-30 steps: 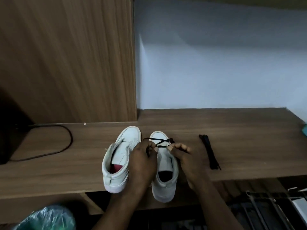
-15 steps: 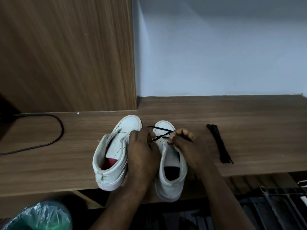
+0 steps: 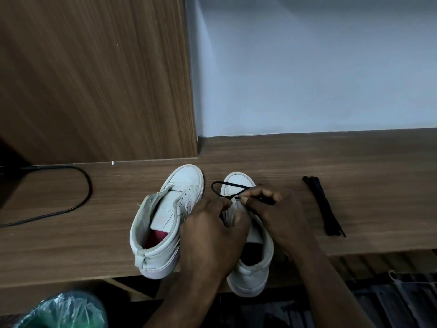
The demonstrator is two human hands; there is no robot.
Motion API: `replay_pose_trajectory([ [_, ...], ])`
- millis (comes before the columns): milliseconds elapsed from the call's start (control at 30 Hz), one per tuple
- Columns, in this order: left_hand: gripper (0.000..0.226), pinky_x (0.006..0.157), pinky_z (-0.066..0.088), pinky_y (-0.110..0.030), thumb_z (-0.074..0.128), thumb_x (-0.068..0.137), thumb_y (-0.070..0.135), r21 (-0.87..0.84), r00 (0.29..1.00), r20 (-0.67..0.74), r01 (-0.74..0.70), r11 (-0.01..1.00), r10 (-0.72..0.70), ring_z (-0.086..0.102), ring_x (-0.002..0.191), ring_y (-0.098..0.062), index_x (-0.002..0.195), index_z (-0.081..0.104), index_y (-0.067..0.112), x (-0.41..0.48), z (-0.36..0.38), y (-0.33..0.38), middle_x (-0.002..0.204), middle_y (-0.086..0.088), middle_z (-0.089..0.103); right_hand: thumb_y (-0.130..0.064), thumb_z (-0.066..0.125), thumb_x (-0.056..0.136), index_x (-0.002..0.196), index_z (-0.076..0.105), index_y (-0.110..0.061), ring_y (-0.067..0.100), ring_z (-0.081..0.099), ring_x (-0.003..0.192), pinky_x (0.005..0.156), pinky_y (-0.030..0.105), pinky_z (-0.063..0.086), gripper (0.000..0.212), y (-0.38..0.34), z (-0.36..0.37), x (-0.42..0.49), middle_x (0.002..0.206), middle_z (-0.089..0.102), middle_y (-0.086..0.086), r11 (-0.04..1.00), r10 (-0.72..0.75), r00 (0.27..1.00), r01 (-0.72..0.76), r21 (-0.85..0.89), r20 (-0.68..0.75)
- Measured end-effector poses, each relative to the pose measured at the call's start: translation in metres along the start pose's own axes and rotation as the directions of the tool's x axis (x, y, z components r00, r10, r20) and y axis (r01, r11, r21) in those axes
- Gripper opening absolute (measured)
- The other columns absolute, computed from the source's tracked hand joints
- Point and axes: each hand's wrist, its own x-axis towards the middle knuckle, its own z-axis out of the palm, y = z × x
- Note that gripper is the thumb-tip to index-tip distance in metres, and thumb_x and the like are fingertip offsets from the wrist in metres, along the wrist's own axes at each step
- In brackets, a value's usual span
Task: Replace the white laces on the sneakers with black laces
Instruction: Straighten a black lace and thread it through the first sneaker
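As the black lace goes in: both hands crowd the toe end of one shoe [image 3: 250,278]. It stands on the surface [image 3: 366,162] with its toe pointing away and its heel over the near edge, probably so the eyelets face the person.
Left hand [image 3: 208,233]: grip clenched on the shoe's upper, with a fold of white pinched between thumb and fingers. This seems meant to steady the shoe and lift the eyelet row.
Right hand [image 3: 276,216]: grip closed on the lace [image 3: 227,184], fingertips pinching the strand just above the eyelets. It appears to be feeding or drawing the lace through, but the eyelet itself is hidden.
Lace: a slack loop lies across the toe cap and spills onto the surface beside it, then runs back under the fingers. Only the lowest eyelets look threaded.
Bare shoe [image 3: 160,221]: just beside the first, toe also pointing away, tongue exposed. Its eyelets show no lace, so it is likely next.
Spare lace [image 3: 324,207]: a black bundle lying well apart on the person's right, within reach for the second shoe.
White laces: none in view.
Stage: judged early, with one shoe barely begun and the other untouched.
Surroundings: a dark cable [image 3: 87,185] curls on the surface at the far left, and a plastic bag [image 3: 61,311] sits below the near edge.
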Motion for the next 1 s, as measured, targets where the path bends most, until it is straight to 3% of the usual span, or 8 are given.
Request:
replay_pose_trajectory([
  [133, 0.030, 0.061, 0.034, -0.026, 0.053, 0.086, 0.038, -0.003, 0.998, -0.060, -0.008, 1.000, 0.007, 0.061, 0.067, -0.014, 0.076, 0.074, 0.018, -0.002, 0.005, -0.004, 0.075, 0.006, 0.068, -0.008, 0.079, 0.086, 0.085, 0.082, -0.028, 0.002, 0.073, 0.087, 0.076, 0.015, 0.054, 0.019, 0.000, 0.001, -0.001, 0.087, 0.078, -0.013, 1.000, -0.019, 0.999, 0.019, -0.005, 0.028],
  [367, 0.043, 0.060, 0.045, -0.035, 0.041, 0.086, 0.050, -0.161, 0.992, -0.093, 0.068, 0.985, -0.084, 0.061, 0.067, -0.017, 0.076, 0.070, 0.020, -0.003, 0.006, -0.011, 0.073, 0.005, 0.067, -0.014, 0.083, 0.084, 0.078, 0.080, -0.031, -0.002, 0.072, 0.078, 0.069, 0.010, 0.051, 0.017, -0.007, 0.010, -0.001, 0.079, 0.076, -0.019, 0.995, -0.027, 1.000, 0.027, -0.097, 0.009],
  [500, 0.043, 0.061, 0.043, -0.033, 0.040, 0.086, 0.051, -0.165, 0.994, -0.085, 0.061, 0.984, -0.075, 0.061, 0.069, -0.015, 0.075, 0.067, 0.020, -0.003, 0.007, -0.014, 0.074, 0.006, 0.066, -0.020, 0.084, 0.083, 0.075, 0.077, -0.031, -0.003, 0.070, 0.073, 0.063, 0.010, 0.049, 0.015, -0.008, 0.015, -0.002, 0.074, 0.073, -0.022, 0.980, -0.034, 0.999, 0.027, -0.200, -0.035],
  [600, 0.046, 0.065, 0.042, -0.028, 0.040, 0.086, 0.053, -0.171, 0.995, -0.080, 0.051, 0.984, -0.065, 0.064, 0.075, -0.011, 0.085, 0.075, 0.023, -0.004, 0.007, -0.014, 0.084, 0.009, 0.071, -0.021, 0.080, 0.086, 0.076, 0.076, -0.030, -0.002, 0.069, 0.072, 0.063, 0.012, 0.049, 0.014, -0.007, 0.014, -0.002, 0.075, 0.074, -0.019, 0.974, -0.036, 0.999, 0.034, -0.223, -0.002],
  [767, 0.045, 0.063, 0.041, -0.028, 0.042, 0.087, 0.057, -0.169, 0.997, -0.063, 0.042, 0.985, -0.053, 0.063, 0.070, -0.010, 0.080, 0.072, 0.025, -0.004, 0.006, -0.016, 0.076, 0.008, 0.069, -0.013, 0.080, 0.086, 0.077, 0.077, -0.027, 0.003, 0.071, 0.075, 0.069, 0.016, 0.053, 0.017, -0.009, 0.011, -0.003, 0.077, 0.076, -0.013, 0.997, 0.002, 1.000, 0.001, -0.080, 0.031],
  [900, 0.050, 0.064, 0.049, -0.037, 0.047, 0.092, 0.062, -0.355, 0.966, 0.010, 0.245, 0.902, -0.258, 0.059, 0.062, -0.012, 0.071, 0.064, 0.020, 0.000, 0.010, -0.015, 0.062, 0.007, 0.064, -0.004, 0.081, 0.083, 0.083, 0.075, -0.022, 0.007, 0.073, 0.073, 0.066, 0.017, 0.055, 0.019, -0.009, 0.014, -0.005, 0.077, 0.077, -0.005, 0.996, 0.074, 0.997, -0.074, 0.049, -0.005],
  [1000, 0.019, 0.080, 0.058, -0.038, 0.066, 0.096, 0.041, -0.316, 0.944, 0.069, 0.327, 0.891, -0.322, 0.069, 0.077, -0.005, 0.085, 0.076, 0.030, 0.008, 0.014, -0.017, 0.075, 0.018, 0.074, -0.004, 0.084, 0.080, 0.091, 0.068, -0.016, 0.004, 0.072, 0.070, 0.064, 0.013, 0.051, 0.023, -0.009, 0.013, -0.002, 0.076, 0.077, -0.002, 0.989, 0.117, 0.993, -0.115, 0.095, -0.021],
])
